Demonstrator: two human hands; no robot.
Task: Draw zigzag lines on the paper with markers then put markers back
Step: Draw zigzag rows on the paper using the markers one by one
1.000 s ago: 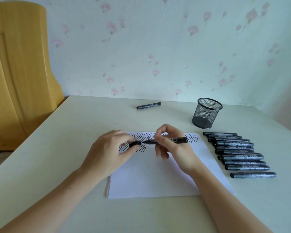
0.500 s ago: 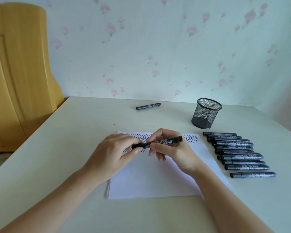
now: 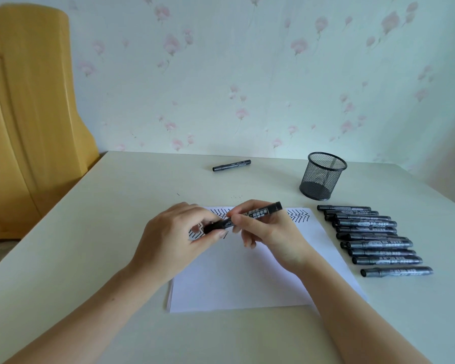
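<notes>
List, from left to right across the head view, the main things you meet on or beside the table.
Yellow chair → left hand → marker held by both hands → right hand → mesh cup → row of markers.

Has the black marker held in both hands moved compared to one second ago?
Yes. The black marker tilted: its right end rose toward the black mesh cup, and it shifted slightly left.
</notes>
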